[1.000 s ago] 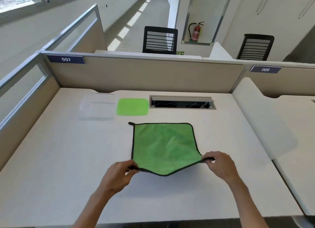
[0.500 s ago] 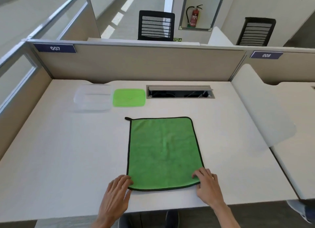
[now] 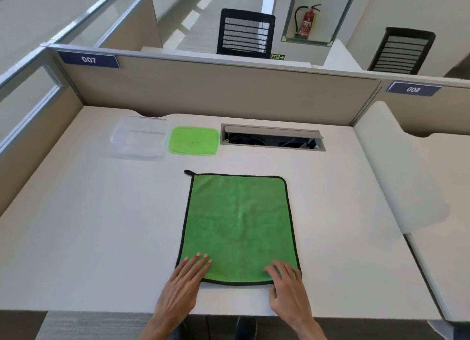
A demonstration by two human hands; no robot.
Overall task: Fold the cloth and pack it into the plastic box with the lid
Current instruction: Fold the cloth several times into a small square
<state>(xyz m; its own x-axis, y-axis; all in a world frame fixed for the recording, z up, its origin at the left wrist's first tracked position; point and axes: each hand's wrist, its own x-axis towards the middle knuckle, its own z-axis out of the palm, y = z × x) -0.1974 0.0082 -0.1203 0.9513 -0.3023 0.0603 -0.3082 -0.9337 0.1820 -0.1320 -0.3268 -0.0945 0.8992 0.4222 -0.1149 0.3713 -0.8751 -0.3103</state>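
Observation:
A green cloth [image 3: 239, 225] with a black hem lies spread flat on the white desk [image 3: 89, 225], with a small loop at its far left corner. My left hand [image 3: 184, 285] rests palm down on its near left corner, fingers flat and apart. My right hand [image 3: 286, 286] lies flat on the near right corner. Neither hand grips anything. The clear plastic box [image 3: 140, 136] stands open at the back left. Its green lid [image 3: 193, 141] lies flat on the desk just to the right of it.
An open cable tray [image 3: 272, 137] is set into the desk behind the cloth. Beige partitions [image 3: 229, 90] close off the back and left. A curved white divider [image 3: 396, 172] borders the right side. The desk's front edge runs just under my wrists.
A second ago both hands pinched the near corners, lifted. They laid the cloth flat, let go, and now press on its near corners, fingers further onto it.

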